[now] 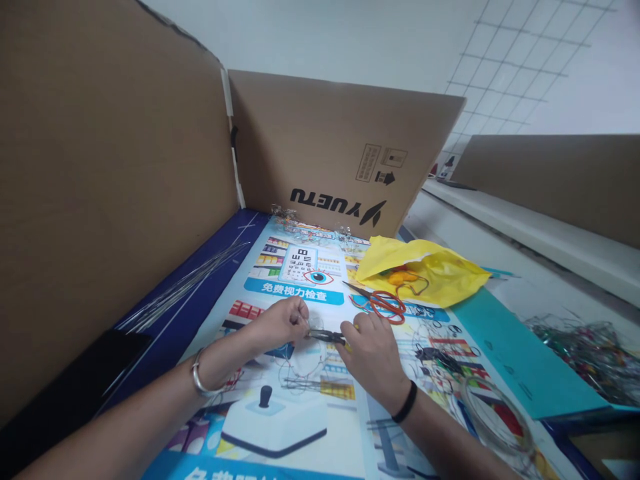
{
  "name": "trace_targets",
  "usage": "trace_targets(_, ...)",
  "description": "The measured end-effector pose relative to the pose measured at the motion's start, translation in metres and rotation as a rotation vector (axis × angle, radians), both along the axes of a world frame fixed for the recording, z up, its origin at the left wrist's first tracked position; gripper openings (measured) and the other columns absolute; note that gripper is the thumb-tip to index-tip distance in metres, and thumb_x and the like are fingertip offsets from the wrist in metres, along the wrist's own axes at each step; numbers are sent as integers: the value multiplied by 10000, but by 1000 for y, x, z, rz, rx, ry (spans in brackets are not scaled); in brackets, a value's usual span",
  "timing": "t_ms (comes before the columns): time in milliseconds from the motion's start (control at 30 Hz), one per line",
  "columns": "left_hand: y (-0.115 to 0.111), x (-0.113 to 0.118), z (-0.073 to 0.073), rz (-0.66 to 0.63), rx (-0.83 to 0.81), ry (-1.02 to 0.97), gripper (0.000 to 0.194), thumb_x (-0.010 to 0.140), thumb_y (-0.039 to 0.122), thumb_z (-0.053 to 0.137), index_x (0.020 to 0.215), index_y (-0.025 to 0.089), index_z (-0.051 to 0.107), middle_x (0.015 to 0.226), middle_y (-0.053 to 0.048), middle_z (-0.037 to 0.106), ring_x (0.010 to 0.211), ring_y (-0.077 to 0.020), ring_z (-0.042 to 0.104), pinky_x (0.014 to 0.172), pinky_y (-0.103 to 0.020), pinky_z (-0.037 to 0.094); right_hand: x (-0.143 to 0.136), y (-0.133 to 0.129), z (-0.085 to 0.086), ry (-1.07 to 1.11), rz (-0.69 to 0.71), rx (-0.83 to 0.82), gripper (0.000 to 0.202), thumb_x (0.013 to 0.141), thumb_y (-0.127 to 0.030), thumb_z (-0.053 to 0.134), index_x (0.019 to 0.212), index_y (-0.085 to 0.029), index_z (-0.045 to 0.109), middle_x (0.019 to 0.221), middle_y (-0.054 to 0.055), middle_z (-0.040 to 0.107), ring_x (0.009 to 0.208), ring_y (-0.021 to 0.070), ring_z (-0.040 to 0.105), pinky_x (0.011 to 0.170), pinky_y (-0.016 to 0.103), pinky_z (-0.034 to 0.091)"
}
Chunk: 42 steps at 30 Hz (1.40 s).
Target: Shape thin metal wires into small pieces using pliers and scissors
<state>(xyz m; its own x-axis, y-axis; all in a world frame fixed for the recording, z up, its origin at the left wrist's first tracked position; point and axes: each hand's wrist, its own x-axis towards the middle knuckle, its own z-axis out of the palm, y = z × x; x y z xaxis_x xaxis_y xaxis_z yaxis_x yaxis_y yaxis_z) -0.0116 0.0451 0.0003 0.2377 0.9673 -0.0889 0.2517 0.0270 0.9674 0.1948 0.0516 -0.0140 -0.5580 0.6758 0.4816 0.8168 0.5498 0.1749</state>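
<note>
My right hand (374,353) is wrapped round the handles of a pair of pliers (326,335), whose dark jaws point left. At the jaw tips, my left hand (286,325) is closed in a pinch on a thin wire (315,327), which is fine and hard to make out. More bent wire pieces (303,383) lie on the printed sheet (295,353) below the hands. Just beyond my right hand, orange-handled scissors (387,307) rest with their blades toward the upper left.
An open yellow bag (440,267) holds orange thread. Straight wires (185,283) lie at left, with wire tangles (345,237) at the back. A wire coil (500,417) and a shiny wire heap (590,353) are at right. Cardboard walls (320,133) stand behind and left.
</note>
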Motion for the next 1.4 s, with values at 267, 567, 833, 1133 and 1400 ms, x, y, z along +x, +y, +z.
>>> trace_targets(267,-2,-1,5,-29,-41,-31,155,640,134,541,734,180,426,523,73,536,429,-66,461,433,-182,326,0,1,-3,-24,6,5,198,700,-393,656,716,-220,561,724,40,489,735,202,391,667,321,222)
trace_targets(567,-1,-1,4,-52,-53,-39,173,625,121,543,737,181,426,539,63,553,429,-68,461,437,-185,329,-1,0,-3,-53,-25,-46,167,718,-366,634,720,-219,556,729,40,507,723,193,405,650,311,212)
trace_targets(833,-2,0,7,-11,-43,-12,151,653,125,536,734,181,422,513,74,525,423,-61,452,431,-179,323,-1,-1,-3,-32,-48,-84,179,726,-370,632,736,-211,550,746,37,509,737,192,419,655,307,220)
trace_targets(1133,1,1,2,56,76,87,137,665,121,516,720,192,412,488,85,478,427,-64,436,420,-178,266,0,1,-1,23,-45,-115,171,733,-353,624,744,-199,551,759,39,506,777,200,422,691,307,243)
trace_targets(1400,1,1,-2,30,115,135,109,675,155,507,732,195,424,513,70,507,444,-75,454,415,-179,262,1,2,-4,26,-20,-67,171,719,-346,642,733,-202,552,754,39,500,768,198,412,687,309,243)
